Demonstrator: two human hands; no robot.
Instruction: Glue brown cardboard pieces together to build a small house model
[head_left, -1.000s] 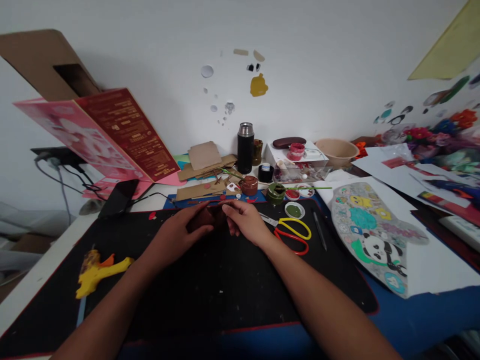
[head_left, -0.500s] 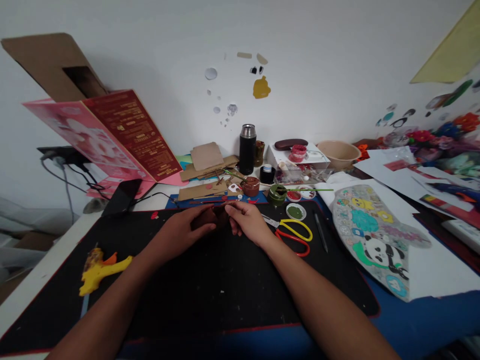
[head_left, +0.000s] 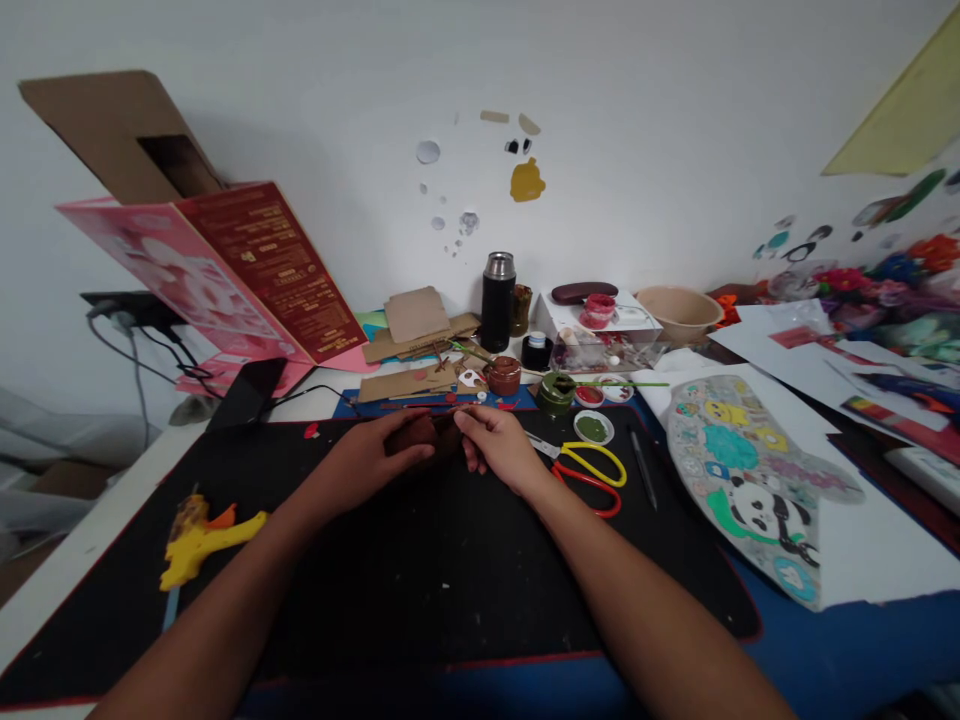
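Observation:
Between my hands is a dark reddish-brown piece point(head_left: 420, 430), thin and curved like painted card; my fingers and the dim light hide much of it. My left hand point(head_left: 367, 455) curls around its left side, thumb in front. Thumb and fingertips of my right hand point(head_left: 496, 445) are pinched together at its right edge. Just right of that hand lie scissors point(head_left: 596, 470) with one yellow and one red handle. Behind the hands stand a jar of brown paint point(head_left: 504, 375) and a jar of green paint point(head_left: 556, 395) with a brush across its top.
A yellow glue gun point(head_left: 202, 545) lies on the black mat point(head_left: 435, 600) at left. A pen point(head_left: 642, 468) and a painted panda board point(head_left: 750, 480) are at right. Behind stand a black flask point(head_left: 497, 305), cardboard scraps point(head_left: 416, 315) and a leaning pink box point(head_left: 217, 270).
The view has shifted slightly, so everything sits a little lower and to the right. Both hands keep nearly the same hold on the brown piece.

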